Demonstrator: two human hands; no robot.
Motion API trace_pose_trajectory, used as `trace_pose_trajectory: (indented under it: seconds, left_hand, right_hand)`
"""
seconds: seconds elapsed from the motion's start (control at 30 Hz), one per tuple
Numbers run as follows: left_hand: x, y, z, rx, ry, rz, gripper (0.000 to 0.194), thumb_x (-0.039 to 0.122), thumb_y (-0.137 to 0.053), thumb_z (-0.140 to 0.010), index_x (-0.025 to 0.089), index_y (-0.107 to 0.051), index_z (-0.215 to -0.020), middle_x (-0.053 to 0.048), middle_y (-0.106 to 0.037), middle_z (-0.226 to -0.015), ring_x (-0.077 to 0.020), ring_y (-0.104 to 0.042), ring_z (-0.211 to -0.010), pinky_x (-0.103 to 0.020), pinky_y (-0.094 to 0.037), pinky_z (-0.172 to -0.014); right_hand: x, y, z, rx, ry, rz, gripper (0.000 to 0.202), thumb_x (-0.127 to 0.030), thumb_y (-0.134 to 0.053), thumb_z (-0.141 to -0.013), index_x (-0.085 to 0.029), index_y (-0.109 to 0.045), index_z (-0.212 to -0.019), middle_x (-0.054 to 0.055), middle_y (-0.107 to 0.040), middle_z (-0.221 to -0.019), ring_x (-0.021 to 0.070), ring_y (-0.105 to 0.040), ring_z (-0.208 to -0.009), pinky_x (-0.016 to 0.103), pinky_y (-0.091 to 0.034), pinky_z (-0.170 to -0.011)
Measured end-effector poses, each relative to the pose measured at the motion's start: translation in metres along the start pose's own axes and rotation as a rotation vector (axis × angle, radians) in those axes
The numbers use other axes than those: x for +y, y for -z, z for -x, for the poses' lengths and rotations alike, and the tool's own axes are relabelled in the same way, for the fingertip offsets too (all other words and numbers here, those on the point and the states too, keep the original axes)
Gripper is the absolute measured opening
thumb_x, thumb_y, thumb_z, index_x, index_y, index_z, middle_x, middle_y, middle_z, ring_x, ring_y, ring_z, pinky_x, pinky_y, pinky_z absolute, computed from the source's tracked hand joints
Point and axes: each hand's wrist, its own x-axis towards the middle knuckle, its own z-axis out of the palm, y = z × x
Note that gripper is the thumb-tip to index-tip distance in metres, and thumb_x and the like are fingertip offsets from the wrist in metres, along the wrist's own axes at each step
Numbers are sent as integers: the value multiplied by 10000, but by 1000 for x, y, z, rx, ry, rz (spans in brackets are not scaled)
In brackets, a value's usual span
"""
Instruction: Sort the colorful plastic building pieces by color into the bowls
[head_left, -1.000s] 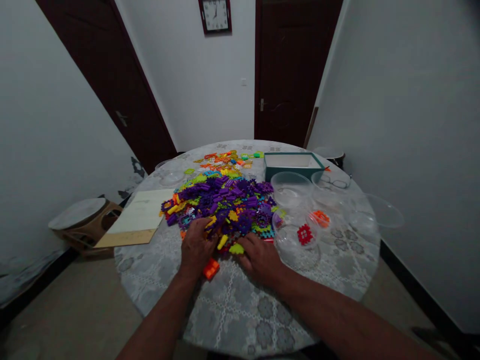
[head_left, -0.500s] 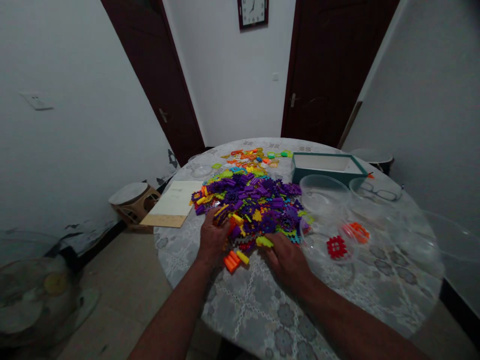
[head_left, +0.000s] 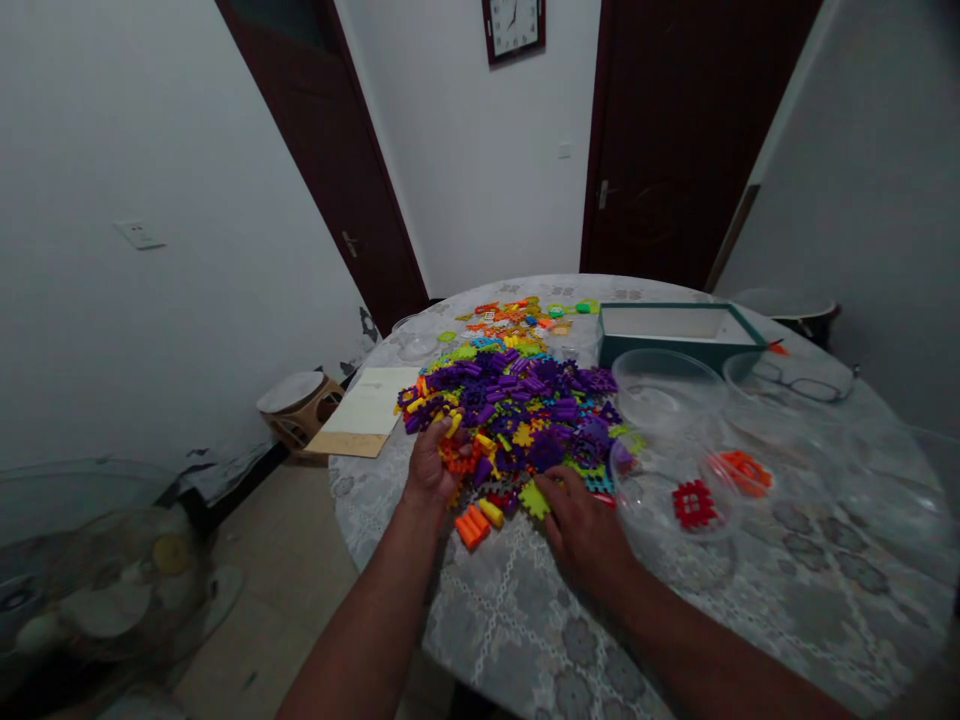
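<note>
A big heap of plastic building pieces [head_left: 517, 385], mostly purple gear shapes and tubes, lies in front of me. My left hand [head_left: 431, 468] is at its near left edge, fingers curled round an orange toothed piece [head_left: 459, 460]. A yellow piece [head_left: 453, 424] shows at those fingertips; whether it is also held I cannot tell. At the near right side, my right hand [head_left: 585, 520] pinches the edge of a lime-green toothed building piece [head_left: 535, 500]. Between the hands, orange tubes [head_left: 472, 527] and a yellow tube [head_left: 492, 513] lie on the tablecloth.
Clear plastic tubs [head_left: 667, 385] stand to the right, near a red toothed square [head_left: 694, 504] and orange pieces [head_left: 742, 472]. Behind them are a green-edged box [head_left: 675, 350] and eyeglasses [head_left: 814, 388]. A paper sheet [head_left: 364, 405] lies left, by the round table's edge.
The view has swung slightly left. My left hand has turned, showing more of the orange toothed piece. In my right hand, the lime-green piece has tilted and now shows its flat face.
</note>
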Motion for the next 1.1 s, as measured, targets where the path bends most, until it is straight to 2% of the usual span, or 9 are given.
trace_pose_trajectory:
  seconds: [0.13,0.27,0.43,0.57,0.77,0.93,1.1]
  left_hand:
    - [-1,-5,4,-77,32,43,259,167,-809,-714,157,-707,-953,-4,-693,-774,-104,-600,-603,-200,-454,-460]
    - [-1,-13,11,-149,53,68,242,177,-794,-743,155,-720,-972,-12,-695,-814,-99,-588,-636,-207,-474,-504]
    - [-3,-25,21,-189,35,33,237,185,-785,-748,170,-723,-976,-32,-719,-930,-95,-578,-665,-212,-479,-537]
    - [-14,-34,30,-186,81,47,276,189,-788,-733,156,-725,-1000,-43,-713,-946,-95,-587,-680,-210,-498,-561]
    - [-38,-46,45,-193,192,-35,343,258,-811,-737,154,-718,-1050,-7,-639,-763,-143,-645,-677,-255,-576,-624]
    - [-51,-54,55,-211,212,-57,436,269,-839,-691,155,-725,-1096,-3,-644,-779,-163,-679,-710,-258,-587,-647]
    - [-57,-59,60,-187,209,-65,384,278,-801,-715,137,-738,-1067,-17,-649,-787,-162,-673,-725,-263,-602,-681]
  right_hand:
    - [-2,4,2,-17,19,-17,542,-116,-562,-921,-210,-596,-1453,149,-549,-1498,266,-610,-1303,391,-549,-1071]
    - [-1,2,4,-10,29,-29,605,-92,-564,-858,-195,-603,-1453,165,-537,-1516,296,-606,-1313,425,-561,-1065]
    - [2,-5,6,85,61,-34,626,-79,-553,-828,-186,-609,-1443,191,-523,-1545,332,-613,-1315,464,-597,-1017]
    - [1,-3,6,174,78,-69,645,-74,-549,-835,-175,-576,-1472,205,-522,-1550,334,-634,-1289,466,-621,-973]
    - [-5,13,3,311,205,-215,458,-185,-539,-1014,-206,-551,-1472,174,-610,-1430,275,-677,-1216,412,-637,-939]
    - [-7,22,-1,290,280,-290,390,-236,-605,-1031,-237,-583,-1421,123,-625,-1379,237,-669,-1240,369,-614,-981]
    - [-7,25,-3,260,268,-284,225,-256,-605,-1050,-233,-660,-1267,97,-637,-1321,218,-670,-1220,341,-598,-990]
